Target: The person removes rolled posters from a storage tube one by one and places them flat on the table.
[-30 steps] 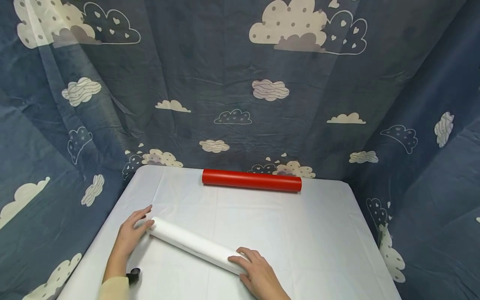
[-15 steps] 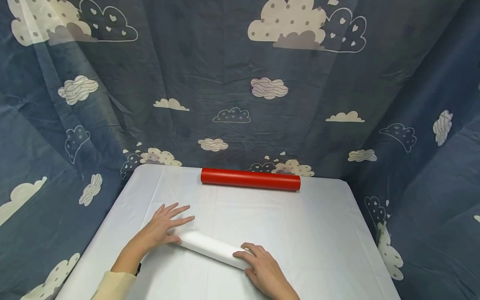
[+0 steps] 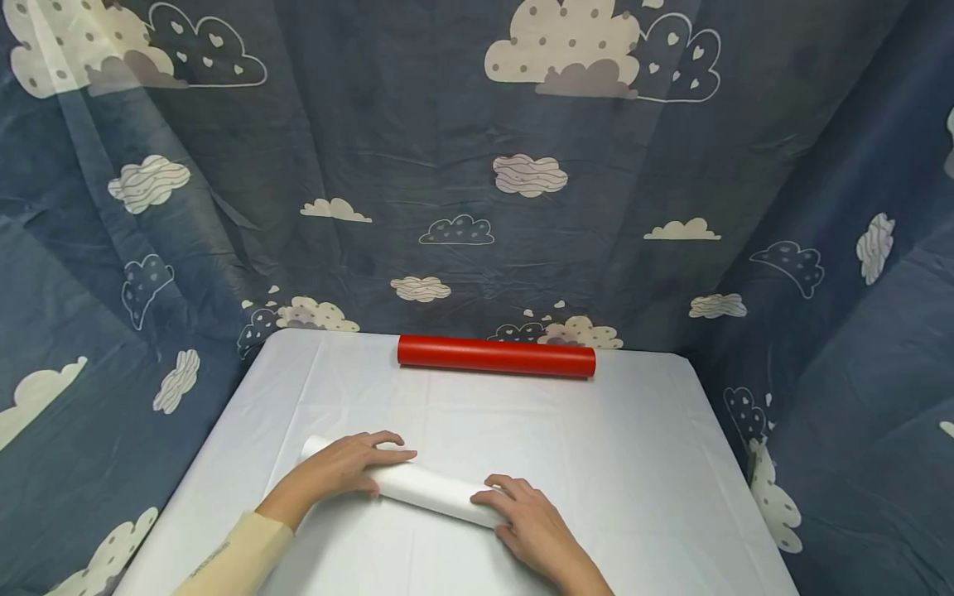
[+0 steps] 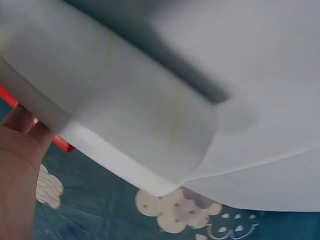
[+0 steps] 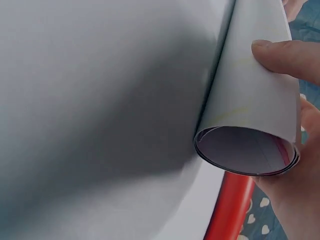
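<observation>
Head: the white roll (image 3: 438,492) slants across the tabletop (image 3: 641,463), far left to near right, my left grip (image 3: 344,465) and right grip (image 3: 535,523) clasped on it. Left wrist: its end juts past me. Right wrist: I hold beside the open end.

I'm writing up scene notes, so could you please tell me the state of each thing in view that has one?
White roll: rolled up, lying at a slant, its right end open and hollow
Red tube: lying on its side, untouched
Left hand: laid over the white roll, fingers extended
Right hand: holds the white roll near its right end
White table surface: faintly creased
Cloud-print curtain: hanging, wrinkled
</observation>
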### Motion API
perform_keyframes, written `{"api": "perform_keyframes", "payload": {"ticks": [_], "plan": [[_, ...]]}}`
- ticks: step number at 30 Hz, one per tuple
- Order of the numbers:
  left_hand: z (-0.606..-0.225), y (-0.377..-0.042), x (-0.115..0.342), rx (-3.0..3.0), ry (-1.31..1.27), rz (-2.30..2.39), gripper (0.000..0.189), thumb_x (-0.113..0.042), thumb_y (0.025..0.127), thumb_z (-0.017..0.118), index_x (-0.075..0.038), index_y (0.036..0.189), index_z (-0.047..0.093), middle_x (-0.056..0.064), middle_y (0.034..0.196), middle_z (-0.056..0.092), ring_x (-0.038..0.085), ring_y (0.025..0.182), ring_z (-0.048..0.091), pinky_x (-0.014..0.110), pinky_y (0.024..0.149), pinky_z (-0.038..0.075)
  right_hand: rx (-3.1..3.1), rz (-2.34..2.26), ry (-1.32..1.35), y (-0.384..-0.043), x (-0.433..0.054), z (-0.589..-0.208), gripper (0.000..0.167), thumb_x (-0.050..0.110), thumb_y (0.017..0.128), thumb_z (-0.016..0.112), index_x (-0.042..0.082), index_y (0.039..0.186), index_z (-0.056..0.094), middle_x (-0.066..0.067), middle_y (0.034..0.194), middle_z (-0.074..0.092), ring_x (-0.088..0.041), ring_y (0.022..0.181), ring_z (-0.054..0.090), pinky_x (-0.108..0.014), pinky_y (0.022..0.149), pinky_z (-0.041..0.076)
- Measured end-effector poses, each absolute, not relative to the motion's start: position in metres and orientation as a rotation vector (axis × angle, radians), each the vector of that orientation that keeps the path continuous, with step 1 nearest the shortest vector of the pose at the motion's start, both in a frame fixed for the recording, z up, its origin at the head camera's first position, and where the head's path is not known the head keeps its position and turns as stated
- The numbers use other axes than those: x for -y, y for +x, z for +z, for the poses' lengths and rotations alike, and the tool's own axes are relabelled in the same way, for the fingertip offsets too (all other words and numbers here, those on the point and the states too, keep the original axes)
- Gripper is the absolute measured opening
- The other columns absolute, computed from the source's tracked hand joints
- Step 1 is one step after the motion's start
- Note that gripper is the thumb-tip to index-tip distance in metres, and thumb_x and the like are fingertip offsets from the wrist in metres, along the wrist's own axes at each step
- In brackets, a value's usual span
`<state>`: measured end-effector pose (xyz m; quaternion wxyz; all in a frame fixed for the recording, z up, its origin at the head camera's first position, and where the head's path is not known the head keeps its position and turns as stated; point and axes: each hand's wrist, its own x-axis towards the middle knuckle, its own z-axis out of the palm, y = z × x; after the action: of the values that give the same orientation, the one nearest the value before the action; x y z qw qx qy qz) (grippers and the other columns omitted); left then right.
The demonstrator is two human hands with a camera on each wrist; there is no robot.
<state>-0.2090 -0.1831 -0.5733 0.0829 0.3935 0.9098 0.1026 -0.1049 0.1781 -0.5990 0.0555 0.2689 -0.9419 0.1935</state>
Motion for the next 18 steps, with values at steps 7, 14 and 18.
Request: {"api": "perform_keyframes", "payload": {"ticks": [7,14,18], "plan": [[-0.565,-0.212,0.169,-2.644,1.142,0.182,0.085,-0.029,0.081,0.092,-0.045,0.154,0.053,-0.008,0.14,0.062,0.017,0.101,0.064,0.037,0.093,0.056,2.896,0.551,0.829,-0.122,-0.185,-0.595,0.057,0.007,0.085,0.085,0.037,0.13,0.067,0.004,0.143,0.064,-0.021,0.126,0.064,-0.046,0.105,0.055],[-0.561,-0.212,0.161,-2.604,1.122,0.169,0.082,-0.029,0.083,0.09,-0.043,0.155,0.053,-0.007,0.126,0.067,0.013,0.098,0.063,0.036,0.093,0.056,2.891,0.592,0.744,-0.133,-0.19,-0.59,0.057,0.009,0.084,0.087,0.034,0.131,0.067,-0.002,0.151,0.061,-0.026,0.141,0.057,-0.061,0.12,0.042],[-0.562,-0.213,0.155,-2.622,1.101,0.171,0.082,-0.029,0.084,0.089,-0.04,0.156,0.052,-0.006,0.121,0.068,0.012,0.094,0.062,0.037,0.092,0.056,2.787,0.613,0.556,-0.135,-0.19,-0.586,0.059,0.016,0.083,0.091,0.033,0.134,0.067,0.0,0.151,0.06,-0.026,0.138,0.059,-0.051,0.108,0.055]]}}
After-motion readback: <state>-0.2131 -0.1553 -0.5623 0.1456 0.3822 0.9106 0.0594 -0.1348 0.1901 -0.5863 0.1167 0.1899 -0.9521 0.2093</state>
